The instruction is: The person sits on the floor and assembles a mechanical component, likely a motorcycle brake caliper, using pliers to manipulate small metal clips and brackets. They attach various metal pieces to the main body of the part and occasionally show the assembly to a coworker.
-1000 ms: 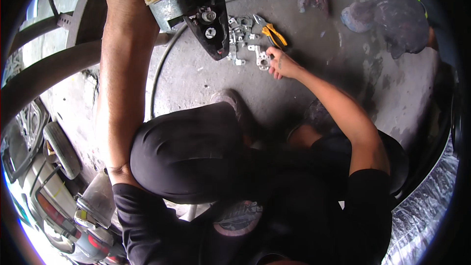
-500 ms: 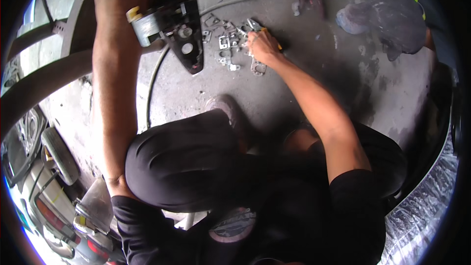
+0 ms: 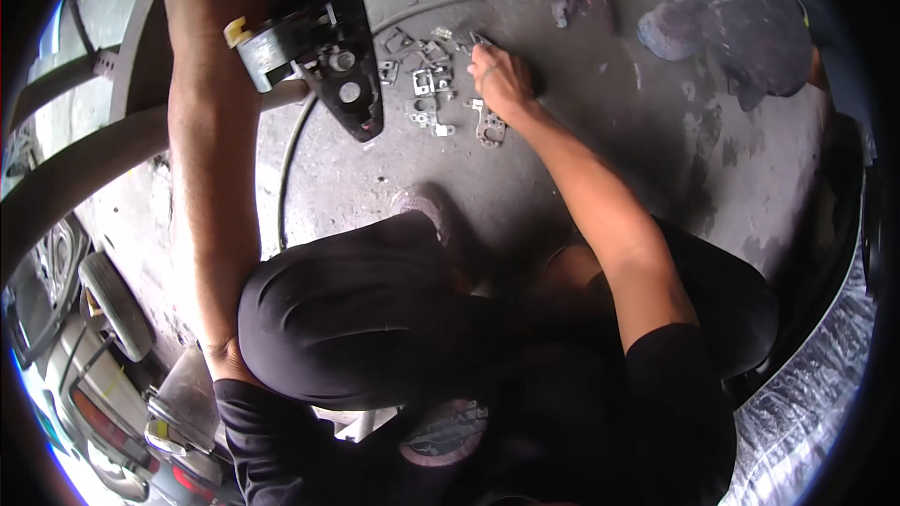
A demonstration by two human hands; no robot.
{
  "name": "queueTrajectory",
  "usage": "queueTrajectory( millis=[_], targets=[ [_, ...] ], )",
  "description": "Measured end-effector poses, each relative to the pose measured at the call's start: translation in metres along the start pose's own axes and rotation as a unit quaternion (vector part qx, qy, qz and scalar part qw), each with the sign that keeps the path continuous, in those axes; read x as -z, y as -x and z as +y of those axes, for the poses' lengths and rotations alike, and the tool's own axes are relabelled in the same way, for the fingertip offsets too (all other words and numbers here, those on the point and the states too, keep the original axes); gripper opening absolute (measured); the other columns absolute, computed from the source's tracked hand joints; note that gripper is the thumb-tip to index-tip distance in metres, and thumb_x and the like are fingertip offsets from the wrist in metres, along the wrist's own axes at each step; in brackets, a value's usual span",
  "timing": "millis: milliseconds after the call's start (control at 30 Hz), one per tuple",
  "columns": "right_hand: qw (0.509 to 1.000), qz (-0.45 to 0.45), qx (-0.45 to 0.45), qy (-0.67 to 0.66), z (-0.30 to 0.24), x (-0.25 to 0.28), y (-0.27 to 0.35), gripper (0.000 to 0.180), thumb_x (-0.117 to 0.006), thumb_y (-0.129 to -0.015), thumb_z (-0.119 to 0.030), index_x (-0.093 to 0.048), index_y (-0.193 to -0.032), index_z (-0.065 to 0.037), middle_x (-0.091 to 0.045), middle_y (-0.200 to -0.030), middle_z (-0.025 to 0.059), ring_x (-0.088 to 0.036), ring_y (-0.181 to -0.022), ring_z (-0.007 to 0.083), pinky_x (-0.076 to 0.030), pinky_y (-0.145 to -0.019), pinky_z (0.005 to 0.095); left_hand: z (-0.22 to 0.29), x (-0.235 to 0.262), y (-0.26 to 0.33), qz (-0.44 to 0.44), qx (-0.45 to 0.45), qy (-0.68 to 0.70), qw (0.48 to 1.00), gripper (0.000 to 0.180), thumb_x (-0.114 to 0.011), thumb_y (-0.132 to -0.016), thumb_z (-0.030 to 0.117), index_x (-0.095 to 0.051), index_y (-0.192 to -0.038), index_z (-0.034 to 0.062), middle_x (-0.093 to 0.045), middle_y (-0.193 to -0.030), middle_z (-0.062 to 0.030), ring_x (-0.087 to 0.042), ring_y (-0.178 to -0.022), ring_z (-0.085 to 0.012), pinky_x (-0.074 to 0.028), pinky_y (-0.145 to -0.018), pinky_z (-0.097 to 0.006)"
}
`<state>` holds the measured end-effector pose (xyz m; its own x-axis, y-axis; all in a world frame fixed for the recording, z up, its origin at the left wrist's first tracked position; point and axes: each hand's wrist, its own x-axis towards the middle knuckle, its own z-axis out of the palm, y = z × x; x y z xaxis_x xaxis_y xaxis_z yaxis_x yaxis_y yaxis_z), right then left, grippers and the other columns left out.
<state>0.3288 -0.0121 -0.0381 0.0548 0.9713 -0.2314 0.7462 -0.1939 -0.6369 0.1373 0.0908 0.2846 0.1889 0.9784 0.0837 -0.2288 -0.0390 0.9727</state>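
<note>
My left arm reaches up the left side, and its hand is cut off at the top edge. It holds up a black mechanical part [image 3: 323,61] with round holes and a yellow tip. My right hand [image 3: 502,80] stretches forward to the concrete floor. It rests, fingers down, on a scatter of small metal brackets [image 3: 427,84]. One bracket [image 3: 489,126] lies just below the wrist. Whether the fingers grip a piece is hidden. My knees in black trousers [image 3: 356,319] fill the middle.
A thin hose [image 3: 289,164] curves across the floor below the black part. Grey curved bars [image 3: 84,169] run along the left. A car's rear [image 3: 103,412] shows at lower left. Another person's legs and dark clothing [image 3: 750,28] are at upper right. A textured panel [image 3: 816,412] lies at lower right.
My right hand has moved left and forward over the brackets, covering the yellow-handled pliers seen earlier. The black part in my left hand has swung right and downward in view.
</note>
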Motion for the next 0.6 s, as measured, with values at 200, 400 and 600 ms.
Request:
queueTrajectory(
  millis=[200,400,600],
  targets=[
    [0.995,0.060,0.067,0.044,-0.009,0.008,0.008,0.020,-0.066,-0.098,-0.021,-0.064,-0.110,-0.006,-0.072,-0.098,0.0214,-0.070,-0.087,0.0453,-0.054,-0.074,0.0546,-0.004,0.009,0.000,-0.002,-0.029,-0.009,1.000,0.027,-0.049,-0.109,0.023,-0.054,-0.128,0.0049,-0.063,-0.100,-0.0078,-0.059,-0.070,-0.0134,-0.053,-0.060,-0.027],
    [0.984,-0.054,0.123,0.116,-0.023,-0.059,0.076,0.022,-0.069,-0.095,-0.028,-0.069,-0.103,-0.008,-0.070,-0.085,0.0177,-0.069,-0.079,0.0417,-0.054,-0.070,0.0513,-0.003,0.006,-0.001,0.005,-0.026,-0.016,1.000,0.026,-0.049,-0.109,0.022,-0.054,-0.129,0.0054,-0.062,-0.099,-0.0072,-0.059,-0.071,-0.0131,-0.052,-0.060,-0.027],
    [0.982,-0.107,0.154,-0.025,-0.005,-0.064,0.081,0.018,-0.071,-0.088,-0.027,-0.072,-0.090,-0.009,-0.071,-0.079,0.0175,-0.071,-0.076,0.0377,-0.055,-0.070,0.0510,-0.012,0.006,0.000,0.007,0.018,-0.003,1.000,0.032,-0.047,-0.110,0.022,-0.054,-0.136,0.0067,-0.062,-0.098,-0.0064,-0.059,-0.072,-0.0135,-0.052,-0.059,-0.027]
  ],
)
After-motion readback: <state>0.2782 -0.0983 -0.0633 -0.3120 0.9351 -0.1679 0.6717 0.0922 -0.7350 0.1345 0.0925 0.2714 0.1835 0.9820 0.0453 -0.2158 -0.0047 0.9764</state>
